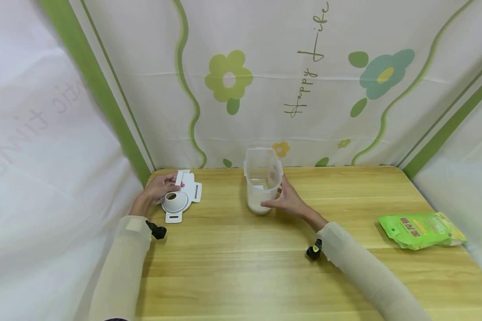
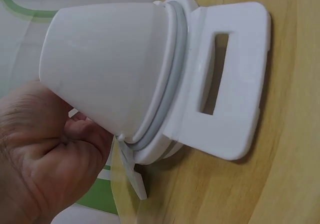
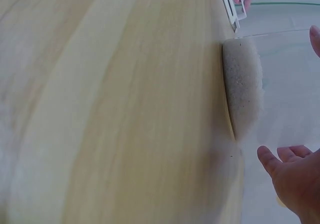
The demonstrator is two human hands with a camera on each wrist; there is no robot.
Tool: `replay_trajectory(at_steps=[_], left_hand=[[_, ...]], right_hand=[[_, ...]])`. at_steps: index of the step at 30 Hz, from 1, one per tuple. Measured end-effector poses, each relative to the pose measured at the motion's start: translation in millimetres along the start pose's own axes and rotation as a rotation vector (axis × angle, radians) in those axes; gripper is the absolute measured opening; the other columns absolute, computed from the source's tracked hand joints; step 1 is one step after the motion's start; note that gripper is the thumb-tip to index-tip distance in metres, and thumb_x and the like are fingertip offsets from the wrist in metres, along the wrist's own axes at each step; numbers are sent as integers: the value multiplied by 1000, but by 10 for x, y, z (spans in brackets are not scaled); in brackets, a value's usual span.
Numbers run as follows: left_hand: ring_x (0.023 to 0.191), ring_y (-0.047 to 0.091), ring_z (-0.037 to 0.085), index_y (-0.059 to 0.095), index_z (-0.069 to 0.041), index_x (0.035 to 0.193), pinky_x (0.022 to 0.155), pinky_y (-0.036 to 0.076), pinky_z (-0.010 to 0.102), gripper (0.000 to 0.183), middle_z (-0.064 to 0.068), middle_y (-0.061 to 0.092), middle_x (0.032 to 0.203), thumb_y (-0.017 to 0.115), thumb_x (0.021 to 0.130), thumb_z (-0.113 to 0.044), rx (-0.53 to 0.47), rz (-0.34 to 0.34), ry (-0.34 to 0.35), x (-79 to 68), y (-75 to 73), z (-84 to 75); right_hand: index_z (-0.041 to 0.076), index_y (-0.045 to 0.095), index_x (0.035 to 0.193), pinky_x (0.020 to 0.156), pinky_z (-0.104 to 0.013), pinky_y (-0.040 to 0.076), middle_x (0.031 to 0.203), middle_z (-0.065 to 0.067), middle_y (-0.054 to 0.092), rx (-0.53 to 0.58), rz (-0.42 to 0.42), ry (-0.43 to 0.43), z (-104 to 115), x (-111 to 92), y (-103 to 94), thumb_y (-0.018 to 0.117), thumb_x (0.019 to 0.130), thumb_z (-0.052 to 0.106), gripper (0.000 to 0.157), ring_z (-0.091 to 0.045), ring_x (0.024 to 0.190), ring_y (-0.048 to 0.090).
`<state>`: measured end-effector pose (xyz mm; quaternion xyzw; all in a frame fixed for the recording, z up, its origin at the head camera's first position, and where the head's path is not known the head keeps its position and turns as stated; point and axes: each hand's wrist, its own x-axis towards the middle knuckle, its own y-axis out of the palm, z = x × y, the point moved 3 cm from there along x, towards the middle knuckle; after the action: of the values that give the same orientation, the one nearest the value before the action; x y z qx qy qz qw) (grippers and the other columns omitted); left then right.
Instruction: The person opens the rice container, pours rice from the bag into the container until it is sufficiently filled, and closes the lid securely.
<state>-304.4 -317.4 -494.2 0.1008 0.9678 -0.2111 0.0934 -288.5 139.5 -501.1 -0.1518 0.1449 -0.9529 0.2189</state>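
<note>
On the left of the table is a white plastic lid (image 1: 189, 182) with a raised cone-shaped spout (image 2: 107, 66) and slotted side flaps (image 2: 235, 79). My left hand (image 1: 162, 186) pinches its far-left part between thumb and fingers; the spout hides some of the fingers in the left wrist view. A tall clear container (image 1: 261, 167) stands upright near the table's back edge, uncovered. Pale rice-like grains (image 3: 243, 81) fill its bottom. My right hand (image 1: 290, 199) grips its right side, thumb across the front and fingers around behind, partly seen through the wall.
A green and yellow packet (image 1: 421, 229) lies on the wooden table (image 1: 233, 267) at the far right. White printed curtains (image 1: 265, 129) hang close behind the table and along both sides.
</note>
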Motion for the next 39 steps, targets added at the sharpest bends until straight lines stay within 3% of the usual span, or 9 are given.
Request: replay_trajectory(at_steps=[7, 9, 13, 16, 19, 26, 30, 39], left_hand=[[133, 60, 38, 31, 6, 162, 90, 52, 11, 72, 34, 56, 146, 69, 101, 0, 51, -46, -3, 27, -28, -2], [137, 55, 43, 34, 7, 160, 98, 53, 16, 71, 33, 56, 147, 71, 101, -2, 76, -61, -7, 33, -40, -12], [142, 51, 45, 37, 6, 159, 115, 47, 37, 70, 32, 51, 153, 72, 100, -4, 96, -74, -16, 10, -67, -45], [143, 48, 48, 38, 8, 158, 120, 41, 50, 67, 33, 48, 155, 70, 101, -4, 105, -77, 7, -16, -86, -88], [144, 45, 51, 39, 12, 156, 121, 37, 55, 65, 35, 46, 156, 70, 102, -6, 146, -81, 55, -37, -99, -141], [153, 32, 52, 30, 6, 163, 126, 28, 58, 76, 32, 35, 164, 69, 105, -25, 134, -94, 75, -95, -98, -266], [154, 32, 50, 27, 0, 166, 126, 28, 58, 81, 28, 33, 167, 68, 105, -36, 142, -106, 101, -134, -54, -358], [155, 29, 51, 24, -6, 169, 125, 28, 61, 81, 23, 28, 172, 61, 108, -44, 203, -86, 186, -159, 137, -558]], right_hand=[[48, 3, 168, 120, -72, 29, 174, -1, 23, -2, 9, 7, 10, -5, -6, 98, 77, 15, 135, -32, 160, 24], [49, 1, 168, 120, -71, 28, 174, -1, 21, 1, 9, 11, 21, -10, -5, 97, 77, 14, 137, -32, 160, 22], [45, -3, 169, 120, -73, 27, 176, -3, 16, 3, 21, -2, 53, -15, -2, 96, 78, 11, 138, -35, 161, 19], [42, -3, 169, 120, -73, 27, 177, -4, 13, -2, 34, -3, 71, -24, -6, 95, 79, 10, 137, -36, 162, 16], [42, -2, 169, 121, -70, 29, 177, -3, 13, -21, 43, 13, 72, -34, -22, 95, 79, 12, 136, -33, 162, 16], [30, 10, 171, 120, -67, 33, 175, -6, 23, -80, 61, 2, 51, -44, -113, 97, 78, 15, 128, -34, 160, 25], [21, 15, 171, 119, -67, 35, 173, -10, 27, -148, 72, 8, 57, -84, -195, 97, 78, 20, 124, -38, 157, 29], [18, 3, 172, 120, -68, 33, 176, -15, 19, -290, 103, 27, 134, -191, -394, 96, 80, 27, 132, -41, 157, 28]])
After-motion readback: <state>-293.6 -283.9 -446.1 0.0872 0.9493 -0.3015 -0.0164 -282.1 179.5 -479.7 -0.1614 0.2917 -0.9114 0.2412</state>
